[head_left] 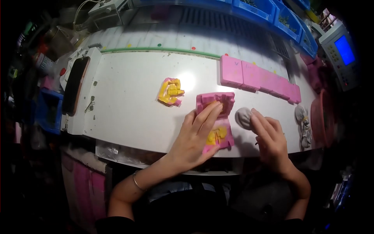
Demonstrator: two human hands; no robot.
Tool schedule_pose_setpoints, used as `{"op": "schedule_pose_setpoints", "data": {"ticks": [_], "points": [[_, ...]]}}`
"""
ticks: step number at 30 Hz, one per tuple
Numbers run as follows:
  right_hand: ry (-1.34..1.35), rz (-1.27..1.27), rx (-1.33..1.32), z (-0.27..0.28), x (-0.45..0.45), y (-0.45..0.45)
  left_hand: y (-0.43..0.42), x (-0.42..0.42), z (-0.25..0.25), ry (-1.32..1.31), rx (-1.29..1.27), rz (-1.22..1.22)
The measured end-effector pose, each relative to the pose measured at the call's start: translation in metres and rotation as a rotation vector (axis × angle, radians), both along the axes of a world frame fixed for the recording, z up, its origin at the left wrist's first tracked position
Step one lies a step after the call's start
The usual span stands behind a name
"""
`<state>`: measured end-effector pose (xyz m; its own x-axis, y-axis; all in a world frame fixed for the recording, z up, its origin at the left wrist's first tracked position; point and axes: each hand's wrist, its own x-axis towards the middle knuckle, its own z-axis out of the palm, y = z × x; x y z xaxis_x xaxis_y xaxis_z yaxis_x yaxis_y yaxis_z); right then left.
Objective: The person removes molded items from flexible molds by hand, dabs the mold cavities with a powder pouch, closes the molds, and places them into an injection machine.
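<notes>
Head: pink mold under left hand

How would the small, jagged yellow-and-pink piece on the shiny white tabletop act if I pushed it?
The piece lies low with an uneven outline, so it would probably slide, not roll. The tabletop looks smooth, so it might slip easily. Its narrow ends could be fragile.

Laid left hand over the open pink mould, thumb apart from fingers. Pinched grey lump in right hand, just beside the mould. Had yellow-pink piece beyond left hand, pink blocks beyond right hand.
</notes>
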<state>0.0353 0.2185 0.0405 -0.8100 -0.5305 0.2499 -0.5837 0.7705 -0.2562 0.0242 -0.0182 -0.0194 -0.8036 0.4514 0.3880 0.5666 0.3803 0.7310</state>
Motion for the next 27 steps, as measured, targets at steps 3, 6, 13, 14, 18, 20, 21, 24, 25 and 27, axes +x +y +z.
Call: {"op": "schedule_pose_setpoints", "data": {"ticks": [3,6,13,14,18,20,21,24,25,27], "points": [[0.19,0.096,0.092,0.004,0.007,-0.018,0.004,-0.007,-0.003,0.062,0.014,0.008],[0.143,0.315,0.34,-0.014,0.012,-0.021,0.001,-0.007,-0.002,0.047,0.027,-0.014],[0.089,0.216,0.225,0.004,0.002,-0.025,0.002,-0.007,-0.006,0.051,0.049,-0.006],[0.088,0.226,0.228,-0.002,0.002,-0.023,0.002,-0.007,-0.007,0.054,0.058,-0.002],[0.013,0.256,0.298,-0.007,-0.001,-0.021,0.003,-0.009,-0.006,0.078,0.118,-0.025],[-0.058,0.243,0.243,-0.003,-0.003,-0.022,0.004,-0.008,-0.007,0.083,0.123,-0.032],[-0.003,0.214,0.183,-0.006,-0.005,-0.023,0.003,-0.008,-0.007,0.082,0.128,-0.021],[0.04,0.219,0.184,-0.018,-0.006,-0.023,0.003,-0.009,-0.006,0.096,0.124,-0.016],[0.03,0.243,0.245,-0.02,-0.006,-0.023,0.003,-0.009,-0.006,0.097,0.121,-0.015],[0.03,0.243,0.217,-0.013,-0.007,-0.025,0.003,-0.009,-0.006,0.113,0.111,-0.016]]}}
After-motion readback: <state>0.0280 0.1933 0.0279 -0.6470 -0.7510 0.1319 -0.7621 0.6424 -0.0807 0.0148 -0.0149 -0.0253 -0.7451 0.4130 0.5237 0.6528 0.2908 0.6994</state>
